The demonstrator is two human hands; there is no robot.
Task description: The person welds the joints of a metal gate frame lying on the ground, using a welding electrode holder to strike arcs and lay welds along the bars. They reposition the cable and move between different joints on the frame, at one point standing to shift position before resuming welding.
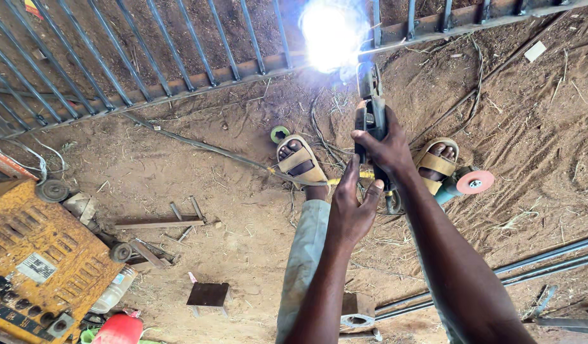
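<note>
While a welding arc (333, 33) glares at the metal gate (179, 83), right hand (383, 148) fingers clench the electrode holder (370, 108), left hand (350, 213) fingers spread beneath.

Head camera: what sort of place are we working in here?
Likely an open-air metal workshop on bare dirt ground: a barred steel gate under a bright welding arc, a yellow welding machine, and an angle grinder.

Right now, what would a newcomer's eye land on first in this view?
First the white welding glare at top centre, flaring on the metal gate. Just below it, the right hand grips the dark electrode holder pointed at the glare, with the left hand steadying beneath. Then the orange welding machine at lower left and the grinder with its pink disc lying by the right foot.
</note>
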